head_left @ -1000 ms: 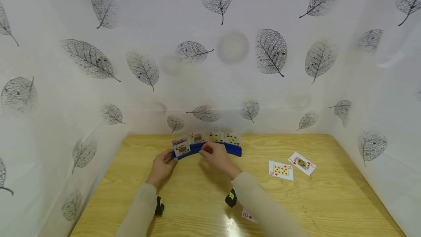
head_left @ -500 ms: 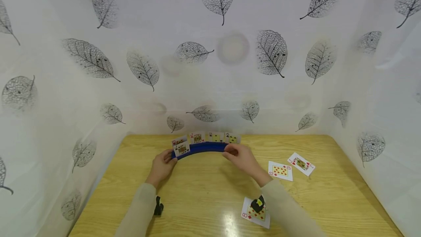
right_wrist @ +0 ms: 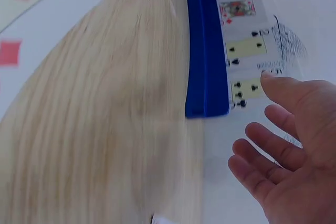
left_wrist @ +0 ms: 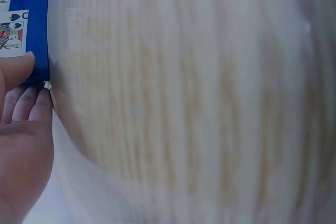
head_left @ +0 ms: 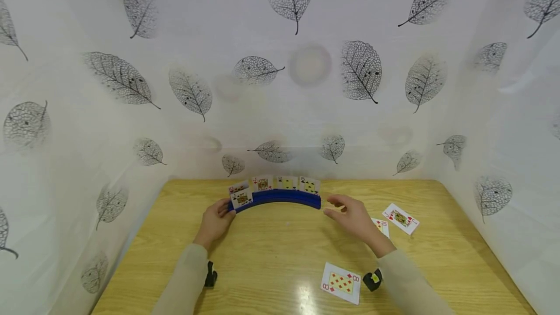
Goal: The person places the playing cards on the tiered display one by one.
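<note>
Blue rack (head_left: 284, 196), below centre of frame, five cards (head_left: 263, 183) already set in it; eight (head_left: 343, 282), ten (head_left: 382, 227) and jack (head_left: 401, 218), apparently outstanding, loose at lower right; left hand (head_left: 214, 222), fingers clamped on the rack's left end; right hand (head_left: 353, 216), fingers apart, empty, beside its right end.

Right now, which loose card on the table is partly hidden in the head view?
The ten of diamonds, partly behind the right hand; the eight of diamonds, lower in that view, and the face card farther right show whole.
</note>
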`<state>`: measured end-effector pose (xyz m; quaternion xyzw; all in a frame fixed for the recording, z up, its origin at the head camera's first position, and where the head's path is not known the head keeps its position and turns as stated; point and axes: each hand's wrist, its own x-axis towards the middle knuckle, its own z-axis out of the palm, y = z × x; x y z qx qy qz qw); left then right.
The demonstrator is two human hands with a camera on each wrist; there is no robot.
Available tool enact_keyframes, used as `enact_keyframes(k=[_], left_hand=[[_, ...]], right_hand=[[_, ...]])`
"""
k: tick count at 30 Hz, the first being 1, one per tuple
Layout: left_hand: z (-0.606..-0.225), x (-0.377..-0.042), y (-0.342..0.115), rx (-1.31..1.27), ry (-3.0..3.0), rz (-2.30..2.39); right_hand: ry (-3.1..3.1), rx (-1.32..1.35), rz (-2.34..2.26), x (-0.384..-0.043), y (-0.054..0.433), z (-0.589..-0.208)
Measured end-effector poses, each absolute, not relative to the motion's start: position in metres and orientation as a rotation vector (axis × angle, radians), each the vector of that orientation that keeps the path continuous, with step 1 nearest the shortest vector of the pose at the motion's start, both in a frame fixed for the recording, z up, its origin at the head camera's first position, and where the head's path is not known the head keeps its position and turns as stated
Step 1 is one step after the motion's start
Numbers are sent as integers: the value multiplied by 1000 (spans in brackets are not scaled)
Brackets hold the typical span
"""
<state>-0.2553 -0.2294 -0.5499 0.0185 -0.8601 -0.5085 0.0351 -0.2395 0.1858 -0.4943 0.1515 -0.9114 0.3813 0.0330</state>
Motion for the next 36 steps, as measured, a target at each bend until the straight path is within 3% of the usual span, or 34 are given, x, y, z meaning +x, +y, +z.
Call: enact_keyframes(k=[21, 36], left_hand=[[-547, -252, -228, 45, -2651, -1569], [-545, -252, -229, 55, -2673, -1577]], right_hand=[[-2863, 334, 1026, -213, 275, -517], [-2914, 327, 850, -213, 297, -535]])
